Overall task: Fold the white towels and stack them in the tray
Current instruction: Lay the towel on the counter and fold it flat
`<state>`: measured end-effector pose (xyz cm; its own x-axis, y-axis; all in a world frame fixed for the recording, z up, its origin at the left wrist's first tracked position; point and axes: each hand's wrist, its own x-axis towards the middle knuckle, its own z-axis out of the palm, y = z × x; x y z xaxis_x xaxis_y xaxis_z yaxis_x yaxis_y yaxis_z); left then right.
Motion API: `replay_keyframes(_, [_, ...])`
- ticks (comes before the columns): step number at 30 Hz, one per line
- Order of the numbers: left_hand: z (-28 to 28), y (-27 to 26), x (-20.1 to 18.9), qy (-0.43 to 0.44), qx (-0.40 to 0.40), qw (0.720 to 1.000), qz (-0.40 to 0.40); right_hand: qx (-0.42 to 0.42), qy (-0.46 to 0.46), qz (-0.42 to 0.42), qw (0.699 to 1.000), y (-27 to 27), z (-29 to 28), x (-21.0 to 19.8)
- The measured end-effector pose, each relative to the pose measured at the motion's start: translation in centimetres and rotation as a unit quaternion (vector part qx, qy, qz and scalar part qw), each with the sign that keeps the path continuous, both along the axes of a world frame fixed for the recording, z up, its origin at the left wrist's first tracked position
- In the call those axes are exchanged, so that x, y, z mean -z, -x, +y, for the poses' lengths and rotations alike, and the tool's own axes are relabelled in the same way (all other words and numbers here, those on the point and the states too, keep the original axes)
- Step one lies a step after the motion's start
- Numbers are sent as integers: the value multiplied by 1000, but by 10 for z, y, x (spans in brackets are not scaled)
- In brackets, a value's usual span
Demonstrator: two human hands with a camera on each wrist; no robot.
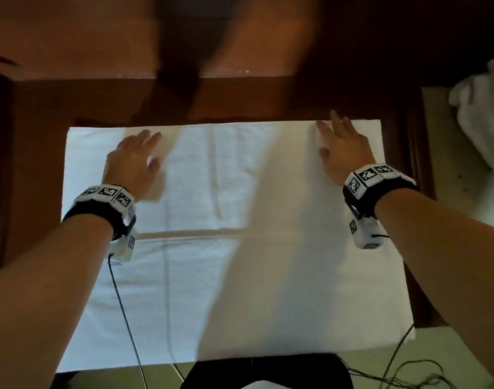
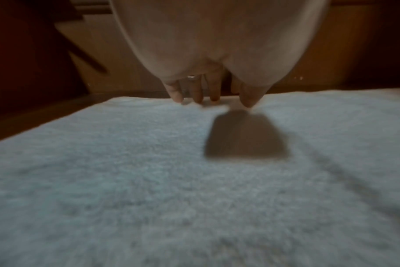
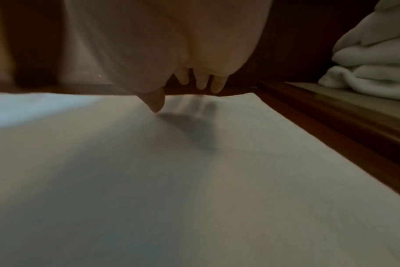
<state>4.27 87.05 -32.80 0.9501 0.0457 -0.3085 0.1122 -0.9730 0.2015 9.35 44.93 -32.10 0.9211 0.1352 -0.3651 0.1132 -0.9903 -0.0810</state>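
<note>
A large white towel (image 1: 226, 248) lies spread flat on the dark wooden table (image 1: 38, 164); a fold edge crosses it about midway. My left hand (image 1: 136, 158) hovers flat, fingers straight, just above the towel's far left part (image 2: 149, 162). My right hand (image 1: 341, 144) is stretched out the same way over the far right part (image 3: 217, 180), fingertips near the far edge. Neither hand holds anything. In the left wrist view the fingertips (image 2: 196, 97) point down at the towel's far edge; in the right wrist view the thumb (image 3: 156, 103) nearly touches the cloth. No tray is in view.
A heap of unfolded white towels (image 1: 481, 108) sits on a lighter surface to the right, the same heap (image 3: 372, 63) showing in the right wrist view. A raised wooden rim (image 3: 331, 117) borders the table on the right. Cables (image 1: 394, 372) trail near the front edge.
</note>
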Motion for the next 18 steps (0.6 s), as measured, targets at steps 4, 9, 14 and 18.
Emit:
replay_keyframes(4, [-1,-13,14,-20,-18,999,-17,-4,-25,-43,999,-12,-10,16])
replay_keyframes(9, [-12,-25,7,-29,-28,995,-87,2,-17,-113,993,-22,-8,15])
replay_keyframes(14, [-17,-36,-33,38,-42,987,-148,51,-53,-130,989,-48,-9,-29])
replay_keyframes(18, [-10,-31,-73,-17,-9,987,-162,76,-81,-178,978,-41,-4,-67])
